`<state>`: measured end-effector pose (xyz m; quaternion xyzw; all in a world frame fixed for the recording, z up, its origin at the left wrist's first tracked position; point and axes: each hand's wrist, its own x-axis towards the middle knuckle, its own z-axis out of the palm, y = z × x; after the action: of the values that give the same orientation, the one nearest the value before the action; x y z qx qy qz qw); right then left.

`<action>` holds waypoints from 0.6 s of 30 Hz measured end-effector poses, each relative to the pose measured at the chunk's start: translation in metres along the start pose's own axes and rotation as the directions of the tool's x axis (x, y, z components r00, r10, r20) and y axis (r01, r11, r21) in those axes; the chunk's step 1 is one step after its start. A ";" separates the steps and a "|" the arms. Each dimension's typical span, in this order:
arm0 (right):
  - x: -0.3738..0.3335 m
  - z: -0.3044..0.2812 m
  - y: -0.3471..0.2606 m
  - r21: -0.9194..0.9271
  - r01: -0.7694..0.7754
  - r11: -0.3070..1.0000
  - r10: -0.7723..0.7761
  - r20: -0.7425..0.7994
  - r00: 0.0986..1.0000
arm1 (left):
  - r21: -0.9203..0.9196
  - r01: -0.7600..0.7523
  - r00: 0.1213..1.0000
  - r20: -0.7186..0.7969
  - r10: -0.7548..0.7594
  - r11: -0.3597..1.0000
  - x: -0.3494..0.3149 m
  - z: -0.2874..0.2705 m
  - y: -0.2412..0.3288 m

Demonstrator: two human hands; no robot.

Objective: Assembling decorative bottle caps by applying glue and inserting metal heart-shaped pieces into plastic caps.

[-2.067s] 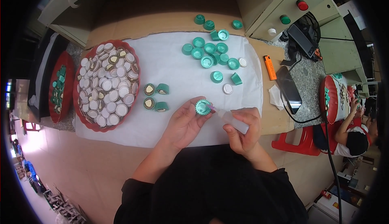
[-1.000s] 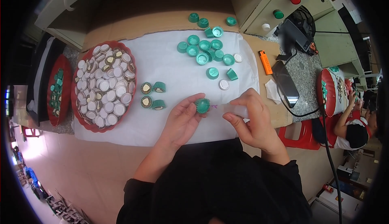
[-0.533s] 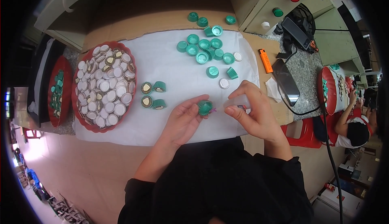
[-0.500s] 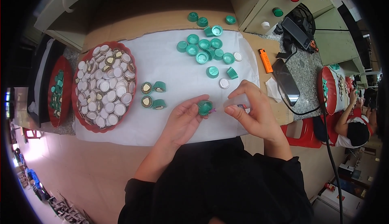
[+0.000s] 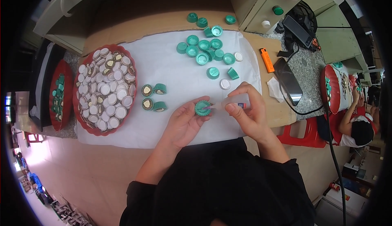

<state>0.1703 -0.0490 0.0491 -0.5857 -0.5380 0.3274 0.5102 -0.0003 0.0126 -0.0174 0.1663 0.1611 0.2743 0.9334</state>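
Note:
My left hand [image 5: 179,124] pinches a green fluted cup [image 5: 200,108] between thumb and fingers, its open side facing up. In my right hand [image 5: 258,119] is a small translucent squeeze bottle [image 5: 233,102], gripped between thumb and curled fingers. The bottle's thin pinkish nozzle [image 5: 208,107] points left and reaches over the cup's opening. Whether its tip touches the inside I cannot tell. A white round disc [image 5: 225,83] with a crimped edge lies just beyond my hands. Left of them stand several green cups [image 5: 159,88], some tipped to show dark insides with a gold-coloured piece.
A red scalloped tray [image 5: 135,58] heaped with white discs fills the left of the white sheet [image 5: 163,54]. Loose green cups [image 5: 204,45] cluster at the far middle. To the right lie an orange lighter [image 5: 266,60], a dark phone-like slab [image 5: 289,81] and a cable. Another person [image 5: 355,130] sits far right.
The bottle's nozzle has moved left over the cup. The cup has turned in my left hand, so its opening now faces up more.

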 end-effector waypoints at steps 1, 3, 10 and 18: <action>-0.001 0.002 0.002 0.002 0.000 1.000 0.000 0.001 1.000 | 0.001 -0.001 1.000 -0.001 0.001 1.000 0.000 -0.001 0.000; -0.003 0.006 0.004 -0.016 0.062 0.998 -0.063 -0.053 0.997 | -0.047 -0.008 1.000 -0.007 0.008 0.999 -0.001 -0.003 0.000; -0.006 0.011 0.010 -0.126 0.226 0.966 -0.234 -0.055 0.971 | -0.102 -0.018 0.999 -0.038 0.014 0.995 0.000 -0.004 -0.001; -0.006 0.014 0.008 -0.291 0.344 0.893 -0.387 -0.106 0.916 | -0.120 -0.033 0.998 -0.063 0.026 0.992 -0.001 -0.004 0.000</action>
<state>0.1583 -0.0505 0.0371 -0.5614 -0.6349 0.1015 0.5210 -0.0023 0.0132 -0.0203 0.1033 0.1703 0.3023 0.9322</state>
